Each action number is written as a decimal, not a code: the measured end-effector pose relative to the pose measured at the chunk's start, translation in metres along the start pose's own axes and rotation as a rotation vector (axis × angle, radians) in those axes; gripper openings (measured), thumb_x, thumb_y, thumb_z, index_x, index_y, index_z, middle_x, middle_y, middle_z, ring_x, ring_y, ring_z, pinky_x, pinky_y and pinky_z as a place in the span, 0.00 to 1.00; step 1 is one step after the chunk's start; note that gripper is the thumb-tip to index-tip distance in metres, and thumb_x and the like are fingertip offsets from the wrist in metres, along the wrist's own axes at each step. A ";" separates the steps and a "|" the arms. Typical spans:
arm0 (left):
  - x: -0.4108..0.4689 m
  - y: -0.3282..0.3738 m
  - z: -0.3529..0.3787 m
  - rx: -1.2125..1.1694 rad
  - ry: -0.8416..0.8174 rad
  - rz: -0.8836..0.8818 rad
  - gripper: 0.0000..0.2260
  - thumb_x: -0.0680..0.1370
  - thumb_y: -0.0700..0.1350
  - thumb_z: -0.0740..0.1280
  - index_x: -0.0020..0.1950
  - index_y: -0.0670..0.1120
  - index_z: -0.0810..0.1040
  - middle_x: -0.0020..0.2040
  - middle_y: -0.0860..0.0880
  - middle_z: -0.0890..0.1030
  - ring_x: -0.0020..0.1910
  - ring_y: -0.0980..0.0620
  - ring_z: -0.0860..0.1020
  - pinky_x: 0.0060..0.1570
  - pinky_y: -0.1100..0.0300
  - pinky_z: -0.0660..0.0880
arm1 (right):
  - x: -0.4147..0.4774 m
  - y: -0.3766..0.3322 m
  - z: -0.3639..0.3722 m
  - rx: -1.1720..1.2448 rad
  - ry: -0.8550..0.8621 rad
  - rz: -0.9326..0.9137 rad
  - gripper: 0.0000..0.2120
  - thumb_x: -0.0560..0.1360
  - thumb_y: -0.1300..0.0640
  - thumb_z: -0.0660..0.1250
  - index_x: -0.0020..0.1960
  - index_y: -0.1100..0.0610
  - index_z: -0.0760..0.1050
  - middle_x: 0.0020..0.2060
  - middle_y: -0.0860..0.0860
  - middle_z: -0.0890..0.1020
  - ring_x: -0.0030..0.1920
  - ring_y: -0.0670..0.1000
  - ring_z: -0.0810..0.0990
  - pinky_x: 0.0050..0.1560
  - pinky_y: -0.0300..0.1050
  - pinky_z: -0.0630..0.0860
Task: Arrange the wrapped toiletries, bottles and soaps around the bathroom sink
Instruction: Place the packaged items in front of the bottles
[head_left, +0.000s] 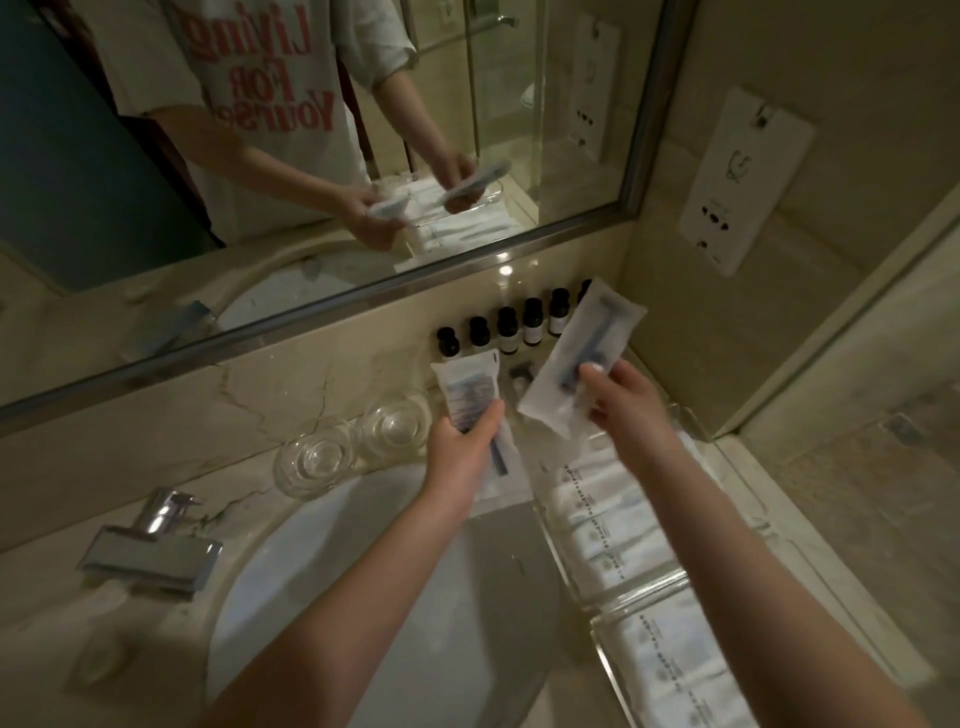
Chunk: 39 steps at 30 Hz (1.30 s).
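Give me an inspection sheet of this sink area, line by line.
Surface: marble counter around a white sink basin; chrome faucet at left.
Job's things: row of small dark bottles along the back wall; tray packets lined up in a clear tray at right.
Clutter: two clear glasses beside the basin.
Grips: left hand grips the left packet; right hand pinches the right packet; both packets are held off the counter.
Cables: nothing seen.
Surroundings: mirror above the counter; socket plate on the right wall.
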<state>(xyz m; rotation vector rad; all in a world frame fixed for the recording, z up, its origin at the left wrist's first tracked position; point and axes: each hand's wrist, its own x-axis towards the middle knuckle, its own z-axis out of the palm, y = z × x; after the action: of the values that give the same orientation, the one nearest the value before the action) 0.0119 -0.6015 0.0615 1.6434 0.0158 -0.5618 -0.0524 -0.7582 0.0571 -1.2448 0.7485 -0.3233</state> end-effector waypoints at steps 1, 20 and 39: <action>0.005 -0.001 -0.003 0.014 0.005 0.003 0.07 0.76 0.47 0.66 0.49 0.45 0.79 0.42 0.50 0.81 0.42 0.55 0.79 0.37 0.67 0.74 | 0.011 -0.005 -0.010 -0.117 0.004 -0.004 0.10 0.76 0.59 0.64 0.57 0.58 0.75 0.52 0.57 0.81 0.50 0.57 0.80 0.50 0.50 0.77; 0.036 0.003 -0.010 -0.016 -0.021 -0.081 0.07 0.80 0.46 0.60 0.55 0.48 0.74 0.44 0.52 0.79 0.45 0.53 0.78 0.45 0.59 0.74 | 0.074 0.012 -0.032 -1.223 0.080 -0.064 0.20 0.74 0.48 0.66 0.60 0.59 0.71 0.42 0.56 0.79 0.43 0.56 0.78 0.38 0.45 0.72; -0.014 0.010 -0.021 0.714 -0.258 0.970 0.22 0.70 0.36 0.69 0.64 0.44 0.75 0.55 0.49 0.73 0.52 0.56 0.69 0.53 0.66 0.68 | -0.022 -0.006 0.019 0.124 -0.419 0.303 0.14 0.74 0.52 0.62 0.54 0.61 0.75 0.43 0.54 0.80 0.41 0.52 0.79 0.39 0.44 0.76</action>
<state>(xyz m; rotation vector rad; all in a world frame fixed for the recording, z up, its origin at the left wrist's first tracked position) 0.0096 -0.5791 0.0767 1.9720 -1.2242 0.0067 -0.0546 -0.7335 0.0725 -1.0180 0.5335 0.1367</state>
